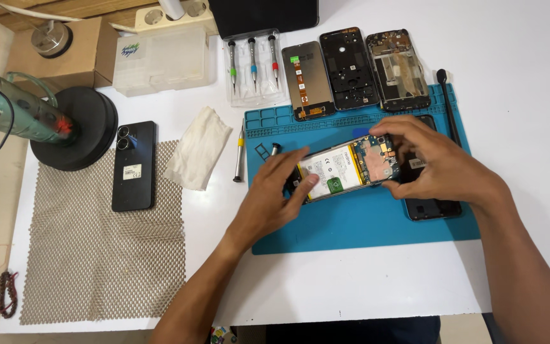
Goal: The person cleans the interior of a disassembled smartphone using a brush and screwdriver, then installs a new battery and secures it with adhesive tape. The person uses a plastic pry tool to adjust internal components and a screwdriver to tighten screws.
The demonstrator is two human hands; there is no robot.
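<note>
Both forearms reach in from below, the left hand (274, 191) palm-down with fingers stretched forward, the right hand (437, 165) arched opposite it, its fingertips curled in a pinch.

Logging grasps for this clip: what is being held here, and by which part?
Both hands hold the opened phone: left hand at its lower end, right hand pinching its circuit-board end, above the blue mat.

blue mat (351, 223) – matt, rubbery | black phone (133, 165) – glossy back | mesh sheet (97, 255) – rough, woven | cloth (197, 156) – soft, creased | surface (364, 286) – smooth, white | box (160, 60) – clear plastic | carton (93, 51) – brown cardboard
</note>
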